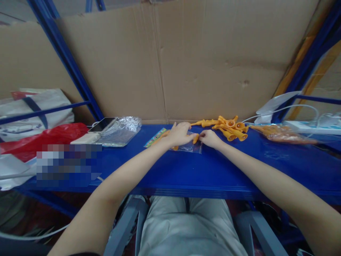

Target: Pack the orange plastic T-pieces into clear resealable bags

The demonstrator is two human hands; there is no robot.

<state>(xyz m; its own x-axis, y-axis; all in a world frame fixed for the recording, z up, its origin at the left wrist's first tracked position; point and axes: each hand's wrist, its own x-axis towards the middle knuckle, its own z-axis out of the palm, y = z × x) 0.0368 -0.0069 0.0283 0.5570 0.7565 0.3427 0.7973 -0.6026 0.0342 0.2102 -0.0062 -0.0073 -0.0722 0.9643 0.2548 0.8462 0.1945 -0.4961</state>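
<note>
A clear plastic bag point(186, 147) with a colourful printed header card point(157, 137) lies on the blue tabletop. Yellow-orange plastic toy horns are partly inside it. Spread over the bag, my left hand point(179, 134) rests with its thumb stretched toward the bag's right end. The end of one orange toy horn point(195, 138) sticks out between my hands. My right hand point(210, 138) is closed, its fingertips pinching at that end; the exact grip is partly hidden. Just beyond my right hand, several more orange toy horns point(231, 128) lie in a loose pile with flared ends toward me.
At the right is a filled plastic bag point(285, 134) near a white power strip point(306, 127). To the left lie a stack of clear bags point(119, 133), a phone point(103, 124) and a red plastic bag point(53, 137). Cardboard point(199, 64) backs the blue table point(170, 174).
</note>
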